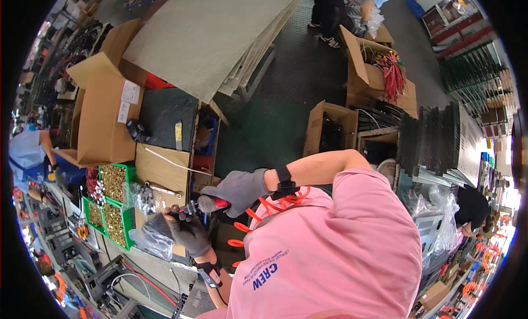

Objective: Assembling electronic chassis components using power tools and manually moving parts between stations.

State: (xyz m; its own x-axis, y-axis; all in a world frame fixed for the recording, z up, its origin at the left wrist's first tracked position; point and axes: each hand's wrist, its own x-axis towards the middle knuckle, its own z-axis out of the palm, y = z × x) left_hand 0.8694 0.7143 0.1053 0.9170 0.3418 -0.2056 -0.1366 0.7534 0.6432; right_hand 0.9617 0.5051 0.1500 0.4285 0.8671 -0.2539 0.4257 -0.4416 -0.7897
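My right hand [242,191], in a grey glove, is closed around a handheld power driver [208,203] with a dark grey body and red trim. The driver points left, toward my other hand. An orange-red coiled hose [236,243] hangs between my right wrist and my pink shirt. My left hand [190,235], gloved too, has its fingers closed at the driver's front end, on a small dark piece too small to name. Close by on the bench lie a combination wrench [163,190] and clear plastic bags [153,243].
Green bins [131,175] hold brass-coloured and red small parts. Behind them stands an open cardboard box [104,118]. Large grey sheets [214,35] are stacked ahead. Boxes with cables [360,71] and black panels [429,137] stand at right. Co-workers are at the far left, top and right.
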